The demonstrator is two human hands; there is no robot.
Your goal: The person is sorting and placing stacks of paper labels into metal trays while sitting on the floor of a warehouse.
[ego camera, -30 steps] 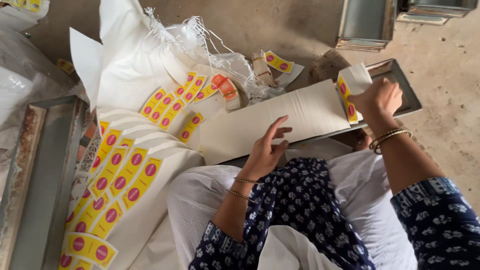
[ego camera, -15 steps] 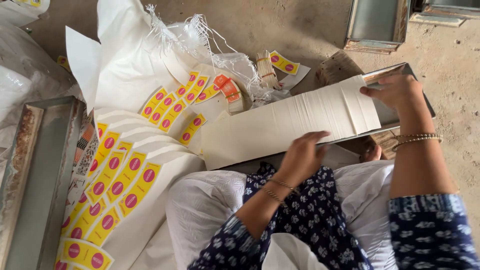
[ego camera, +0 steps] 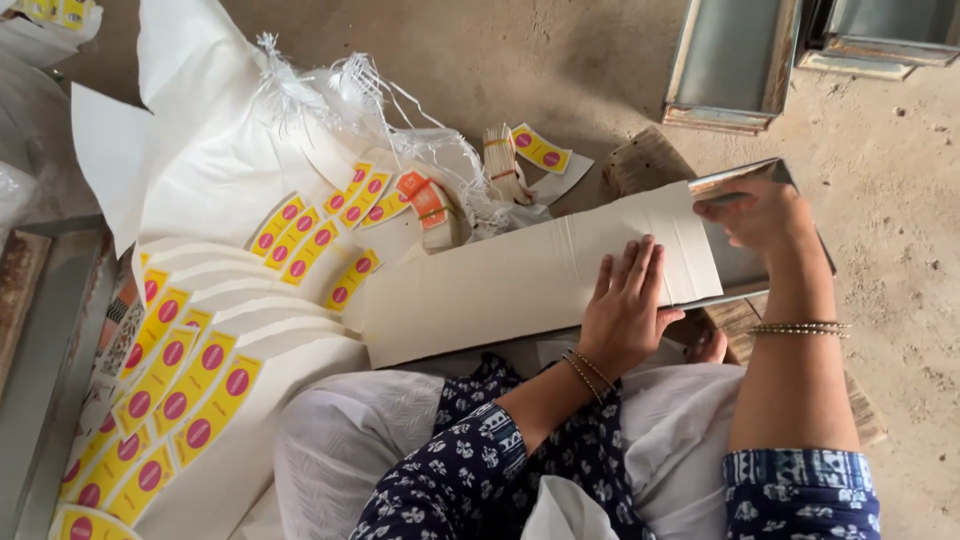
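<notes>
My left hand (ego camera: 625, 305) lies flat, fingers spread, on the right end of a long strip of white flattened cartons (ego camera: 520, 280) that rests over a shiny metal tray (ego camera: 745, 250). My right hand (ego camera: 760, 210) curls over the strip's far right end at the tray's rim. I sit on the floor with the strip across my lap.
Stacks of flat white cartons with yellow labels and pink dots (ego camera: 180, 385) fan out at left. A white woven sack (ego camera: 230, 130) lies behind them. Metal trays (ego camera: 735, 60) stand at the back right on the dirt floor. A bundled carton stack (ego camera: 505, 160) sits near the sack.
My left hand moved right along the white strip and now presses flat on its right end. My right hand, which held a small folded carton, now rests on the strip's end.
</notes>
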